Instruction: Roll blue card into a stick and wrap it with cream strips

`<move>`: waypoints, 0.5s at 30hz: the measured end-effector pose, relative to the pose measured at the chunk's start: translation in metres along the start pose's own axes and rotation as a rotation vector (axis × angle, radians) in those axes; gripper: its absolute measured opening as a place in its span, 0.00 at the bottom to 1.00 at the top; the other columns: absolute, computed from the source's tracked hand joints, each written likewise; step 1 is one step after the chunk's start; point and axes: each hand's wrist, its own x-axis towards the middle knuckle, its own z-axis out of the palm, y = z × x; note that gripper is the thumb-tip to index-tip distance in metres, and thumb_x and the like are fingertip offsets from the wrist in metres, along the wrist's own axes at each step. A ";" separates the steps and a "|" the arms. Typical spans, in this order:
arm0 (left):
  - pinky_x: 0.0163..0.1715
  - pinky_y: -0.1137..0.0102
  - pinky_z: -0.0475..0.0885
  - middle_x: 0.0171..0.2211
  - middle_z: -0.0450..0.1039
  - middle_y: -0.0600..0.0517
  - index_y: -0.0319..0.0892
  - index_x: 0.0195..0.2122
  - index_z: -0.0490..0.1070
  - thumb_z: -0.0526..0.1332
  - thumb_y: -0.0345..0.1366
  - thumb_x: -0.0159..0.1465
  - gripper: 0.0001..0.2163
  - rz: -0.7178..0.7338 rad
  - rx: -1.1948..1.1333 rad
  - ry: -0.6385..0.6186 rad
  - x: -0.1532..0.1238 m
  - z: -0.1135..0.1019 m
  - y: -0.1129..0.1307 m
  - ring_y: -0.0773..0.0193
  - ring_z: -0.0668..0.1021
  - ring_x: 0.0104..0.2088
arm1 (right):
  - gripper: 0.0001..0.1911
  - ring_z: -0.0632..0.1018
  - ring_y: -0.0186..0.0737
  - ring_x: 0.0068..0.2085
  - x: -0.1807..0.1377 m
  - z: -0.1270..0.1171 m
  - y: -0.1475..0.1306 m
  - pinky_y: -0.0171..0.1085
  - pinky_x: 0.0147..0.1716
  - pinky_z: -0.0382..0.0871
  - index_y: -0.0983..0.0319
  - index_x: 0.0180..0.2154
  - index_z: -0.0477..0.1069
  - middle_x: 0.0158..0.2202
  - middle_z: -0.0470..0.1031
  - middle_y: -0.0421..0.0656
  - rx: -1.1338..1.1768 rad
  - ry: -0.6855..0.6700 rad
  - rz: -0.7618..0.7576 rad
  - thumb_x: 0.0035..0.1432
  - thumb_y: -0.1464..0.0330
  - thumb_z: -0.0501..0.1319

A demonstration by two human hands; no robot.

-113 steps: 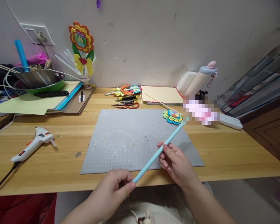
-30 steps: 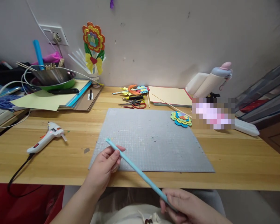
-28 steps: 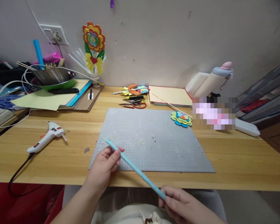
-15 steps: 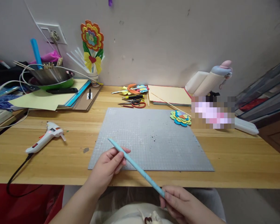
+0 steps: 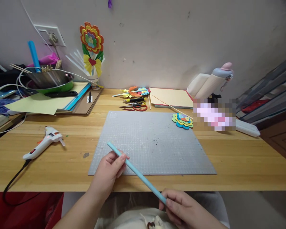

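A thin light-blue paper tube [image 5: 143,178] slants between my two hands, over the near edge of the table. My left hand [image 5: 112,165] pinches it close to its upper left end, which sticks out past the fingers. Around the lower right end, my right hand [image 5: 177,205] is closed, hiding the tip. Beneath the tube's upper part lies a grey cutting mat [image 5: 157,152] with grid lines. A layered paper flower [image 5: 183,121] in blue, yellow and green rests on the mat's far right corner.
A white glue gun [image 5: 44,143] with a black cord lies left of the mat. Behind the mat are scissors [image 5: 135,105] and a thin stick [image 5: 169,105]. A paper flower in a cup [image 5: 92,81] stands at the back, near a metal bowl [image 5: 50,79]. A bottle [image 5: 213,81] leans at right.
The tube appears rolled slightly about its length, its upper left end looking different. Both hands keep their hold on it. The whole view has shifted a little.
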 end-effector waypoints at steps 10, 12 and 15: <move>0.17 0.78 0.48 0.16 0.58 0.58 0.38 0.32 0.76 0.65 0.47 0.57 0.15 0.066 -0.116 0.030 0.007 -0.011 0.001 0.79 0.57 0.16 | 0.21 0.49 0.24 0.14 -0.007 -0.008 0.002 0.28 0.13 0.39 0.63 0.36 0.65 0.16 0.53 0.29 0.034 -0.049 0.027 0.58 0.50 0.58; 0.17 0.78 0.48 0.16 0.58 0.58 0.38 0.31 0.77 0.65 0.46 0.57 0.15 0.077 -0.110 0.056 0.007 -0.011 0.001 0.79 0.57 0.16 | 0.21 0.48 0.24 0.14 -0.006 -0.008 0.002 0.29 0.12 0.39 0.63 0.35 0.65 0.16 0.53 0.29 0.037 -0.054 0.022 0.58 0.50 0.58; 0.17 0.78 0.49 0.17 0.60 0.58 0.39 0.34 0.77 0.64 0.47 0.57 0.15 0.068 -0.128 0.043 0.005 -0.008 -0.001 0.79 0.57 0.16 | 0.21 0.48 0.24 0.14 -0.006 -0.008 0.004 0.29 0.13 0.39 0.63 0.35 0.65 0.16 0.53 0.29 0.034 -0.046 0.014 0.58 0.50 0.58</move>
